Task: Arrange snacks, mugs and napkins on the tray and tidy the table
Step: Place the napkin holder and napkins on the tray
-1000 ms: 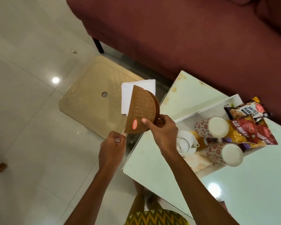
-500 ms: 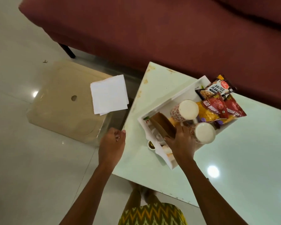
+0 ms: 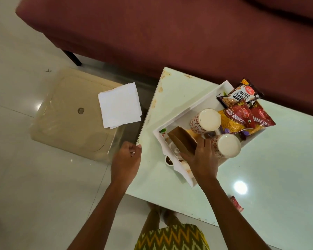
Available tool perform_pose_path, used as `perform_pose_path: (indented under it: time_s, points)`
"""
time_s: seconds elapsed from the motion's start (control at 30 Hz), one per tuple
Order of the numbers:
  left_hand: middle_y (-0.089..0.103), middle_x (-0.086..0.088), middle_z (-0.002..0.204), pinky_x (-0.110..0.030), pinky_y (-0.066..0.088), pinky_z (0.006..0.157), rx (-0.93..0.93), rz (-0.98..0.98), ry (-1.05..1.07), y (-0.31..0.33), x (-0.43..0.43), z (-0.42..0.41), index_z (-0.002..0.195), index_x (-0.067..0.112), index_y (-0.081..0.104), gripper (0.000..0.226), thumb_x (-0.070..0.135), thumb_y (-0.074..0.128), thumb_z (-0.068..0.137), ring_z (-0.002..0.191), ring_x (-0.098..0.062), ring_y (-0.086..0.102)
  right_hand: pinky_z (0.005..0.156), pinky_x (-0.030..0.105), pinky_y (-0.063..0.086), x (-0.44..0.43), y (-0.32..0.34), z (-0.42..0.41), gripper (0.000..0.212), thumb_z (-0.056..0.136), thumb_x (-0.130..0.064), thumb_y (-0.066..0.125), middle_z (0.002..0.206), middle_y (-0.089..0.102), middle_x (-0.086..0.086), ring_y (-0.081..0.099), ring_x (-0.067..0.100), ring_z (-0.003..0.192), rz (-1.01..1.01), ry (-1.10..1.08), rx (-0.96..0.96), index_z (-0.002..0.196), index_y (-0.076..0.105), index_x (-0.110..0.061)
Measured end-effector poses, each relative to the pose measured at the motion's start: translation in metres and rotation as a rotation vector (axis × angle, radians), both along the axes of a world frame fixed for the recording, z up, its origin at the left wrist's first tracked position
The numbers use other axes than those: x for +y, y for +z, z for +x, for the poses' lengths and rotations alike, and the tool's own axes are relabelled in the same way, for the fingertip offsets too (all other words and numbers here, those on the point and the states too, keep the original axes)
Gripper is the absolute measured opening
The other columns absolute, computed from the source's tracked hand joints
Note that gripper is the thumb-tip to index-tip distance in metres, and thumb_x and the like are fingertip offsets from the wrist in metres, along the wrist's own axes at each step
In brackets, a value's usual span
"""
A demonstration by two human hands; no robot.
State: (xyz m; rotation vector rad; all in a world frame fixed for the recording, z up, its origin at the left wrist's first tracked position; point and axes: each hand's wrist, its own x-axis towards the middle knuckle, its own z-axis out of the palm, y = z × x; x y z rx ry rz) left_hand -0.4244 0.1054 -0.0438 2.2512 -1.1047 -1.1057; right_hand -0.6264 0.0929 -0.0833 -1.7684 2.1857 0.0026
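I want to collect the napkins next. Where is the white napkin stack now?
In the head view, the white napkin stack lies on the beige stool, left of the table, beyond the left hand.

a home living room: maroon sofa (image 3: 170,33), low table (image 3: 260,177).

Maroon sofa (image 3: 170,33) behind pale table (image 3: 260,177), tiled floor (image 3: 16,177).
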Motion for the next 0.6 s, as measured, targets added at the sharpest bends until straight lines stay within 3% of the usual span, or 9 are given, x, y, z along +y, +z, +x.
perform_pose_path:
  time_s: [0.07, 0.13, 0.17, 0.23, 0.3, 0.4, 0.6]
  points:
    - [0.060, 0.001, 0.083, -0.017, 0.037, 0.057, 0.010, 0.000, 0.004, 0.000, -0.001, 0.004, 0.085, 0.016, 0.051, 0.016, 0.030, 0.051, 0.091, 0.079, -0.016, 0.057, 0.068, 0.041, 0.056, -0.001, 0.009, 0.011, 0.055, 0.078, -0.041, 0.068, 0.108, 0.061, 0.021, 0.060, 0.035, 0.098, -0.128, 0.020, -0.023, 0.111, 0.054, 0.001]
    - [0.060, 0.001, 0.082, -0.015, 0.036, 0.056, 0.018, 0.005, 0.008, 0.000, -0.003, 0.008, 0.084, 0.017, 0.050, 0.015, 0.030, 0.051, 0.091, 0.077, -0.014, 0.057, 0.073, 0.034, 0.052, -0.008, 0.017, 0.028, 0.041, 0.089, -0.037, 0.051, 0.109, 0.058, 0.017, 0.057, 0.029, 0.099, -0.163, 0.119, -0.048, 0.111, 0.054, -0.003]
    - [0.060, 0.001, 0.082, -0.014, 0.036, 0.056, 0.021, 0.009, 0.014, 0.000, -0.004, 0.010, 0.084, 0.017, 0.050, 0.015, 0.030, 0.051, 0.091, 0.077, -0.014, 0.057, 0.076, 0.030, 0.049, -0.014, 0.017, 0.040, 0.039, 0.091, -0.037, 0.046, 0.112, 0.057, 0.014, 0.055, 0.026, 0.101, -0.163, 0.149, -0.108, 0.112, 0.054, -0.005]
    - [0.060, 0.002, 0.083, -0.013, 0.036, 0.056, 0.022, 0.011, 0.034, -0.002, -0.006, 0.015, 0.084, 0.017, 0.051, 0.015, 0.030, 0.051, 0.091, 0.077, -0.014, 0.057, 0.078, 0.027, 0.051, -0.031, 0.017, 0.067, 0.037, 0.088, -0.035, 0.056, 0.115, 0.057, 0.012, 0.057, 0.022, 0.100, -0.138, 0.043, -0.406, 0.112, 0.055, -0.008]
    - [0.059, 0.004, 0.082, -0.011, 0.033, 0.056, 0.005, -0.003, 0.042, -0.002, -0.009, 0.021, 0.082, 0.018, 0.050, 0.014, 0.029, 0.052, 0.090, 0.075, -0.010, 0.054, 0.083, 0.025, 0.048, -0.055, 0.012, 0.095, 0.044, 0.083, -0.039, 0.062, 0.123, 0.057, 0.007, 0.056, 0.019, 0.106, 0.001, -0.067, -0.643, 0.117, 0.053, -0.013]
    - [0.059, 0.004, 0.082, -0.009, 0.032, 0.056, -0.008, -0.024, 0.067, -0.006, -0.012, 0.032, 0.079, 0.018, 0.050, 0.015, 0.028, 0.053, 0.090, 0.075, -0.010, 0.054, 0.095, 0.032, 0.044, -0.098, -0.011, 0.129, 0.058, 0.080, -0.045, 0.065, 0.136, 0.049, 0.005, 0.049, 0.022, 0.122, 0.182, -0.143, -0.823, 0.127, 0.044, -0.018]
    - [0.059, 0.009, 0.077, -0.015, 0.036, 0.057, 0.013, -0.013, 0.118, -0.018, -0.022, 0.056, 0.069, 0.025, 0.048, 0.021, 0.030, 0.054, 0.088, 0.075, -0.012, 0.057, 0.096, 0.040, 0.045, -0.160, -0.053, 0.157, 0.095, 0.070, -0.050, 0.072, 0.145, 0.036, 0.008, 0.044, 0.028, 0.125, 0.378, -0.167, -0.853, 0.143, 0.018, -0.021]
